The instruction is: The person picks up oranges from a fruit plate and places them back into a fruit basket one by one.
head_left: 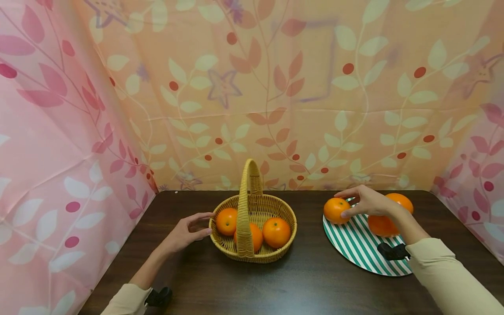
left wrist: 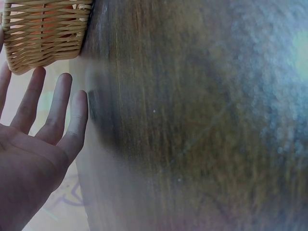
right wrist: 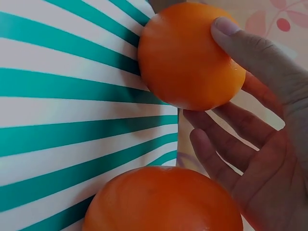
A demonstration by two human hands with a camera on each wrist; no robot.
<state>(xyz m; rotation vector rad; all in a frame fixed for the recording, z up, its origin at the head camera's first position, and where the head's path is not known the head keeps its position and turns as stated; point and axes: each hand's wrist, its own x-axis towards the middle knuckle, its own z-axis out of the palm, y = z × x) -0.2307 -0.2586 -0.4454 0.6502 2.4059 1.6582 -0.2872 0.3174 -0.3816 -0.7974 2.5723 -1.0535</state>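
Observation:
My right hand [head_left: 368, 203] pinches an orange [head_left: 336, 211] at the left edge of a green-and-white striped round mat [head_left: 356, 249]. In the right wrist view the thumb presses one side of that orange [right wrist: 190, 57], with fingers behind it. Two more oranges lie by my right wrist, a nearer one [head_left: 383, 225] and a farther one [head_left: 400, 202]. My left hand [head_left: 183, 234] is at the left side of a wicker basket [head_left: 252, 259], thumb and fingertips right at its rim, fingers relaxed. Three oranges sit inside the basket, one partly hidden by the upright handle [head_left: 243, 210].
Both basket and mat stand on a dark wooden table [head_left: 299, 284]. A patterned cloth [head_left: 267, 96] with leaves hangs behind the table and along both sides. Black wrist cameras are strapped near both sleeves.

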